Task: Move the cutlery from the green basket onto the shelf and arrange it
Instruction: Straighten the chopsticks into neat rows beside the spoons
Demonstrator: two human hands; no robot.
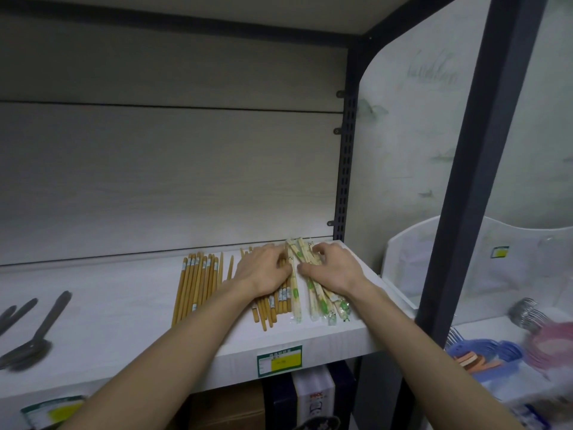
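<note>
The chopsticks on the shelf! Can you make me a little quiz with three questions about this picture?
1. True or false: both hands are on the shelf.
2. Which hand touches the wrapped chopsticks with green print? A) left hand B) right hand
3. Fill in: the dark spoons lie at the shelf's ____ end.

Key:
1. True.
2. B; the left hand rests on the bare wooden chopsticks beside them.
3. Left.
</note>
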